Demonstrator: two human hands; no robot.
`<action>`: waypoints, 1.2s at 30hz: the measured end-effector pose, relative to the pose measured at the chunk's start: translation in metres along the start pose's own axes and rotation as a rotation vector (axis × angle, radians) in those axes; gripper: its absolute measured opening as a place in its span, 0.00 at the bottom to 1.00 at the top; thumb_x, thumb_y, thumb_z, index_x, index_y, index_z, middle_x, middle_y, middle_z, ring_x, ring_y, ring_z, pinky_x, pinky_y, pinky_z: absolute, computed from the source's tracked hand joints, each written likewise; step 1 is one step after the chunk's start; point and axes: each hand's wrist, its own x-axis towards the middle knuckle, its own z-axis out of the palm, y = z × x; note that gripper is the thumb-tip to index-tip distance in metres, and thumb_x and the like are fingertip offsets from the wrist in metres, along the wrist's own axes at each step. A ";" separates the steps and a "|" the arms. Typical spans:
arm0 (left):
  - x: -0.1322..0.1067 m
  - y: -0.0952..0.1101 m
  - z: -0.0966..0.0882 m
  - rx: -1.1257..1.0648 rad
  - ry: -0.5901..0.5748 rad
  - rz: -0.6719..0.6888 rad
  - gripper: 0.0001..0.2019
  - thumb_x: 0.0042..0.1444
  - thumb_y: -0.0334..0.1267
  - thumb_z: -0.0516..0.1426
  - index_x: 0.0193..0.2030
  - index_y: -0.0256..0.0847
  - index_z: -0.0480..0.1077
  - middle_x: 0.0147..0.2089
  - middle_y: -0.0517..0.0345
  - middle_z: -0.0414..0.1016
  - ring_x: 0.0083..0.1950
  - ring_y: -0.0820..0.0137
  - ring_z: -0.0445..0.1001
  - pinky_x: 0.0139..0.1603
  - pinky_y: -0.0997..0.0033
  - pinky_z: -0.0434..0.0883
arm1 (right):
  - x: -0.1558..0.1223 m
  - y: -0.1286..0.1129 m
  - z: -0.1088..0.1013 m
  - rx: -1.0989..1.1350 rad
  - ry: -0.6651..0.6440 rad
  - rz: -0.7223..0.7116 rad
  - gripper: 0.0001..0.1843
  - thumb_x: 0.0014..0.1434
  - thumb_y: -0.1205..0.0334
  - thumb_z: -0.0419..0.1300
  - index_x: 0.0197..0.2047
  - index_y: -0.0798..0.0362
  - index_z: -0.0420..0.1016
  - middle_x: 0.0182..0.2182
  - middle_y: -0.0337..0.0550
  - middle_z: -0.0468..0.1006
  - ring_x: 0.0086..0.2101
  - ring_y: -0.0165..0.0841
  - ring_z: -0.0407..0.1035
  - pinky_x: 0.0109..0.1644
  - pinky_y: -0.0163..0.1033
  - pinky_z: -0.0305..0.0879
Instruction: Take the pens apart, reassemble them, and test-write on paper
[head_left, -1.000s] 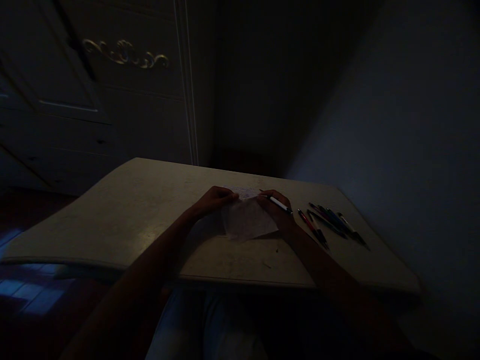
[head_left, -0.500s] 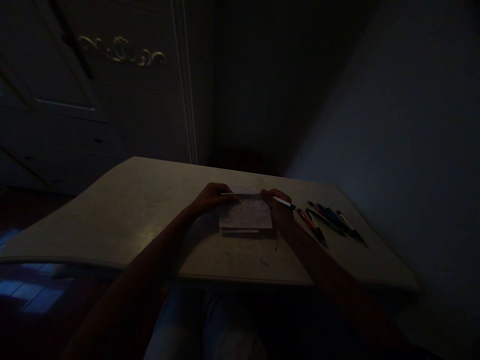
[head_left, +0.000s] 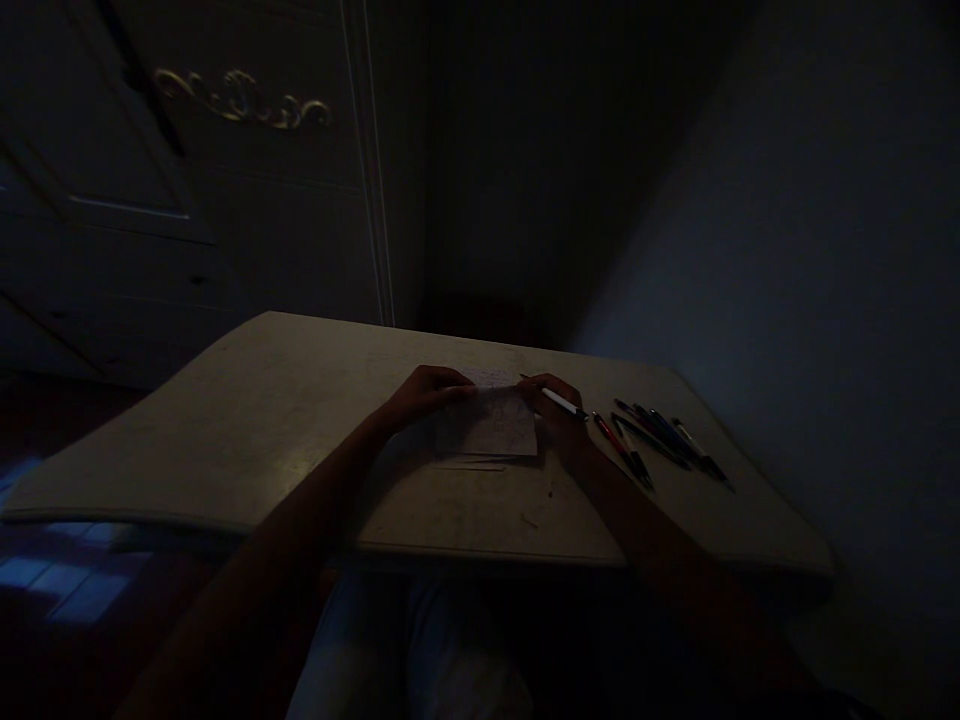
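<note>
A small written-on paper lies in the middle of the table, with other paper edges showing under its near side. My left hand is closed on the paper's left side, fingers bent over it near a crease or raised edge. At the right side, my right hand grips a white pen and touches the paper with its fingertips. The pen slants, its dark end toward the loose pens and its thin tip poking out past the fingers. Dim light hides the finer finger detail.
Several pens lie in a loose cluster right of my right forearm, a red and black pen nearest. The pale table has a rounded near edge above my legs. A cabinet stands behind at left; a wall rises at right.
The raised paper edge between my hands has lowered, and the sheet has shifted slightly left. The pen has turned a little in my right hand, so its tip now shows.
</note>
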 end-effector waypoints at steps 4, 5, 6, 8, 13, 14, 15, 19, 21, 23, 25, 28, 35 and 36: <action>0.001 -0.002 0.002 -0.016 0.015 0.002 0.17 0.49 0.51 0.65 0.33 0.36 0.80 0.30 0.53 0.79 0.31 0.70 0.74 0.31 0.73 0.69 | -0.001 -0.003 0.002 -0.015 0.025 -0.009 0.16 0.47 0.47 0.68 0.24 0.52 0.76 0.23 0.37 0.72 0.27 0.30 0.63 0.31 0.36 0.58; 0.001 -0.002 0.003 -0.017 0.025 0.002 0.18 0.49 0.52 0.66 0.32 0.36 0.80 0.29 0.53 0.79 0.30 0.71 0.74 0.30 0.74 0.69 | -0.001 -0.004 0.002 -0.022 0.034 -0.008 0.17 0.47 0.46 0.68 0.23 0.52 0.75 0.22 0.36 0.71 0.27 0.30 0.62 0.31 0.36 0.58; 0.001 -0.002 0.003 -0.020 0.036 0.002 0.18 0.48 0.52 0.66 0.32 0.36 0.80 0.30 0.53 0.79 0.30 0.70 0.74 0.30 0.73 0.69 | 0.000 -0.004 0.002 -0.030 0.043 -0.006 0.18 0.48 0.46 0.68 0.23 0.52 0.74 0.21 0.35 0.69 0.26 0.29 0.61 0.30 0.36 0.57; 0.001 0.001 0.004 -0.027 0.061 0.004 0.18 0.46 0.52 0.67 0.32 0.36 0.81 0.31 0.52 0.80 0.32 0.69 0.75 0.32 0.72 0.70 | 0.000 -0.005 0.002 -0.044 0.062 -0.004 0.20 0.48 0.44 0.67 0.21 0.52 0.72 0.19 0.34 0.66 0.24 0.28 0.58 0.29 0.35 0.55; 0.000 0.009 0.007 -0.018 0.084 -0.008 0.17 0.45 0.51 0.67 0.32 0.36 0.81 0.33 0.50 0.82 0.34 0.66 0.77 0.36 0.70 0.73 | 0.005 0.000 0.001 -0.048 0.107 0.000 0.22 0.49 0.41 0.66 0.21 0.51 0.70 0.18 0.33 0.61 0.22 0.28 0.55 0.27 0.36 0.51; 0.000 0.010 0.008 -0.014 0.085 -0.012 0.17 0.45 0.50 0.67 0.32 0.36 0.81 0.33 0.50 0.82 0.34 0.66 0.77 0.35 0.70 0.73 | 0.006 0.002 0.000 -0.038 0.106 0.008 0.23 0.49 0.40 0.66 0.21 0.51 0.70 0.17 0.33 0.61 0.22 0.28 0.54 0.27 0.36 0.50; 0.000 0.009 0.009 -0.013 0.084 -0.013 0.17 0.45 0.50 0.67 0.32 0.36 0.81 0.33 0.50 0.82 0.34 0.66 0.77 0.35 0.70 0.73 | 0.007 0.004 0.000 -0.023 0.103 0.020 0.23 0.48 0.40 0.66 0.21 0.51 0.70 0.17 0.33 0.61 0.22 0.28 0.54 0.26 0.36 0.50; 0.002 0.002 0.009 -0.028 0.082 0.016 0.15 0.46 0.48 0.67 0.33 0.36 0.81 0.33 0.51 0.82 0.33 0.69 0.76 0.34 0.73 0.72 | 0.009 0.008 -0.001 0.036 0.126 0.091 0.25 0.47 0.37 0.66 0.20 0.51 0.69 0.17 0.33 0.61 0.21 0.28 0.54 0.25 0.36 0.49; 0.002 -0.001 0.009 -0.032 0.095 0.013 0.15 0.47 0.47 0.67 0.33 0.36 0.81 0.32 0.51 0.81 0.31 0.70 0.75 0.33 0.74 0.71 | 0.008 0.009 -0.001 0.030 0.143 0.106 0.25 0.47 0.36 0.66 0.21 0.51 0.70 0.17 0.33 0.63 0.21 0.28 0.55 0.25 0.36 0.51; 0.002 -0.001 0.007 -0.024 0.109 -0.013 0.15 0.46 0.47 0.67 0.33 0.36 0.82 0.30 0.51 0.80 0.28 0.71 0.74 0.29 0.74 0.69 | 0.008 0.010 -0.001 0.011 0.143 0.105 0.25 0.46 0.36 0.66 0.22 0.51 0.71 0.18 0.33 0.64 0.22 0.29 0.57 0.26 0.36 0.53; 0.001 0.001 0.006 -0.011 0.124 -0.039 0.16 0.45 0.48 0.66 0.31 0.35 0.81 0.27 0.52 0.79 0.26 0.72 0.71 0.26 0.74 0.67 | 0.009 0.012 0.000 -0.003 0.138 0.085 0.23 0.46 0.37 0.66 0.24 0.51 0.73 0.19 0.34 0.67 0.23 0.30 0.59 0.27 0.36 0.55; 0.000 0.002 0.005 -0.002 0.147 -0.062 0.17 0.44 0.50 0.66 0.30 0.34 0.81 0.24 0.53 0.77 0.23 0.73 0.68 0.24 0.74 0.65 | 0.009 0.017 0.001 -0.010 0.125 0.043 0.21 0.45 0.40 0.67 0.25 0.51 0.75 0.21 0.35 0.70 0.25 0.30 0.62 0.28 0.36 0.58; 0.002 -0.009 -0.008 -0.057 0.307 -0.121 0.20 0.42 0.53 0.66 0.30 0.34 0.80 0.25 0.55 0.75 0.24 0.73 0.68 0.23 0.75 0.64 | 0.010 0.018 -0.006 0.124 0.051 0.127 0.22 0.47 0.41 0.68 0.33 0.51 0.75 0.28 0.40 0.80 0.24 0.30 0.69 0.27 0.34 0.62; 0.002 -0.012 -0.012 -0.083 0.373 -0.137 0.21 0.42 0.54 0.66 0.30 0.34 0.79 0.25 0.56 0.75 0.24 0.72 0.69 0.23 0.75 0.65 | 0.010 0.016 -0.009 0.141 0.052 0.148 0.23 0.48 0.40 0.67 0.34 0.51 0.75 0.29 0.42 0.82 0.24 0.30 0.70 0.27 0.34 0.62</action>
